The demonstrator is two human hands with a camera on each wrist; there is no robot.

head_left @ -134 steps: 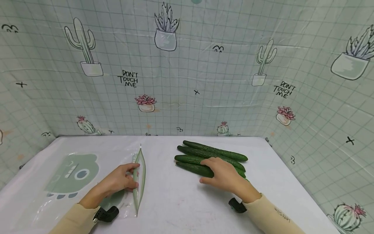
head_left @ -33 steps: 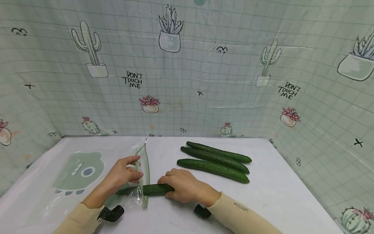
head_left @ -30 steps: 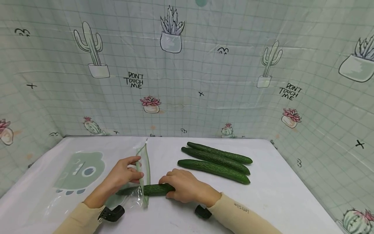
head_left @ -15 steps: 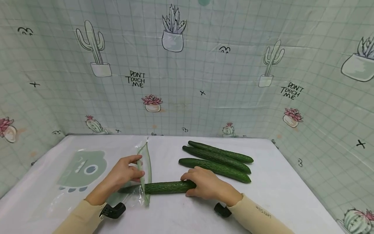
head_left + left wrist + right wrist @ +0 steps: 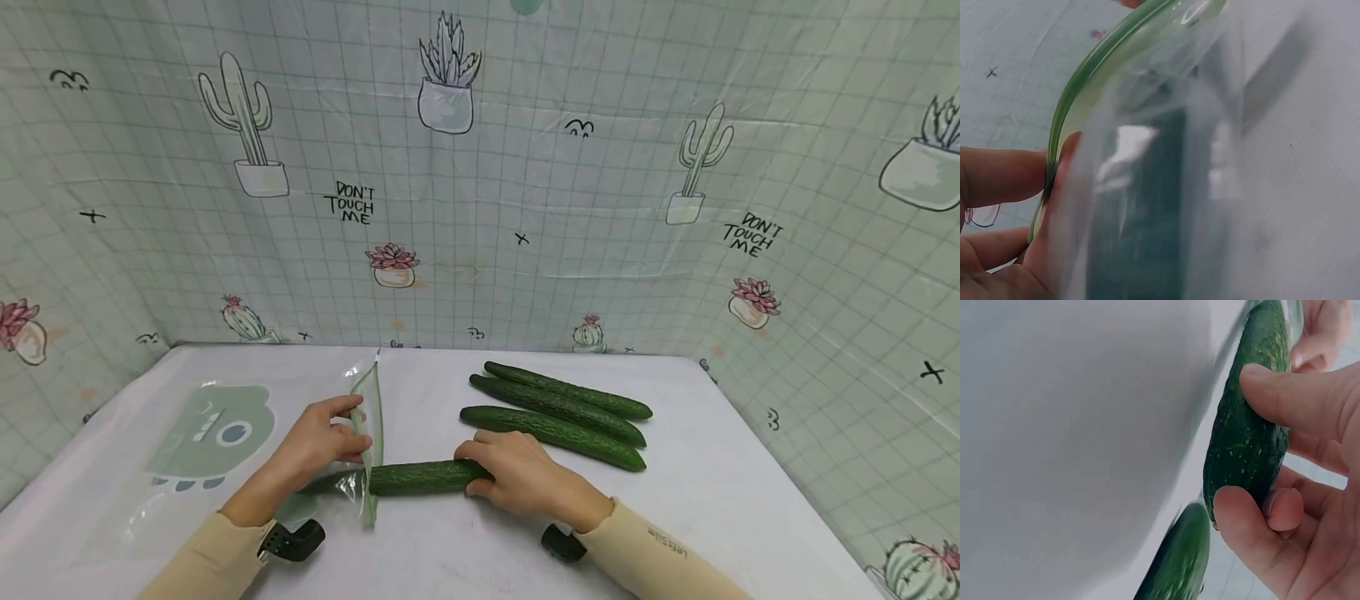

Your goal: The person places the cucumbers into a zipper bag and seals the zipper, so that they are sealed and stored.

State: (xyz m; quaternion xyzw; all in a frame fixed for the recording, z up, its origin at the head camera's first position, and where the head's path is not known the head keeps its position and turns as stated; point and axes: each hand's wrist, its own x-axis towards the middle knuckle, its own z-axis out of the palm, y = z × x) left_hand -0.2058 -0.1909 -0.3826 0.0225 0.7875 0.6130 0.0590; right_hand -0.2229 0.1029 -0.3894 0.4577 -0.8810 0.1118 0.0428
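A dark green cucumber (image 5: 420, 477) lies level with its left part inside a clear zip bag (image 5: 358, 508) and its right part outside. My right hand (image 5: 517, 475) grips its outer end, thumb on one side and fingers on the other; the right wrist view shows the cucumber (image 5: 1247, 431) up close. My left hand (image 5: 318, 442) pinches one green-edged lip of the bag, so the mouth gapes. Through the plastic, the left wrist view shows the cucumber's blurred dark shape (image 5: 1141, 206). Part of the cucumber is hidden behind my left hand and the bag.
Three more cucumbers lie side by side behind my right hand, the nearest cucumber (image 5: 555, 435) close to it. The bag's printed body (image 5: 213, 433) spreads flat to the left on the white table (image 5: 712, 517). A patterned curtain (image 5: 480, 183) hangs behind the table.
From the group, my right hand took one cucumber and put its end into the bag. It then slid right along the cucumber and has moved slightly left since. My left hand stayed on the lip.
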